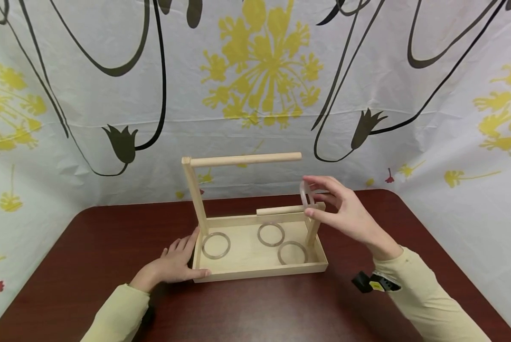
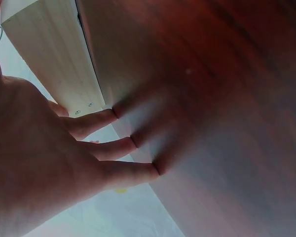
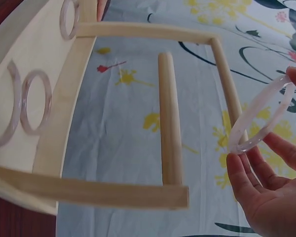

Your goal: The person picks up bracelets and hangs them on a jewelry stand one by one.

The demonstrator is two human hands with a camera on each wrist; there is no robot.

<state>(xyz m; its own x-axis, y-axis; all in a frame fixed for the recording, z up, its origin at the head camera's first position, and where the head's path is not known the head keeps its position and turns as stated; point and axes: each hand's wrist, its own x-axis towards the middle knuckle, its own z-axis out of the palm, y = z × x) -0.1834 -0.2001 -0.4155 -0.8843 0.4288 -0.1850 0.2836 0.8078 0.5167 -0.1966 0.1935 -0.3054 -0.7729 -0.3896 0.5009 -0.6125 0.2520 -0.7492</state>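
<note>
- Pale wooden bangle stand [image 1: 260, 272] on the red counter [image 1: 238, 308] in the head view; three bangles [image 1: 270, 245] flat in its tray [image 1: 242, 247]; left grip [image 1: 176, 263] wide, spanning the tray's left end; right grip [image 1: 345, 209] narrow, pinching a fourth bangle [image 1: 302, 195] near the short dowel [image 1: 279, 210].
- Left wrist view: fingers [image 2: 130, 174] straight and spread, tips at the counter.
- Right wrist view: held bangle tilted, apart from the short dowel.

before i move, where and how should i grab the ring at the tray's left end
From above, pinching the right rim of the ring looks best: it seems to lie flat in the open-topped tray, with its left rim near the tall post and its right facing bare floor.
</note>
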